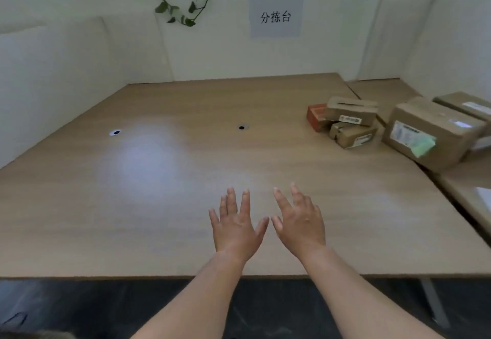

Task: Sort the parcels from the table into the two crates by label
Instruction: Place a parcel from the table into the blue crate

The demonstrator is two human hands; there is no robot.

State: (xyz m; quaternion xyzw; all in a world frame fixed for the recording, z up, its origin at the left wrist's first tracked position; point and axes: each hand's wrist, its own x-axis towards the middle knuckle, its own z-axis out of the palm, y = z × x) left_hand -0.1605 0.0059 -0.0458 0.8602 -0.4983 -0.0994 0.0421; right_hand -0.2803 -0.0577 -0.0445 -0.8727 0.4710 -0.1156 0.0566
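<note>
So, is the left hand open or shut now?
Open: the left hand shows straight, spread fingers over the table, holding nothing.

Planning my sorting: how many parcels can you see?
5, all far right: red box, upper brown box beside it, lower brown box beneath that, large box with a green slip, far box behind it at the edge. More may be hidden.

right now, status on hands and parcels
Left hand and right hand open, empty. Parcels piled far right on table, untouched. Crates not in view.
</note>
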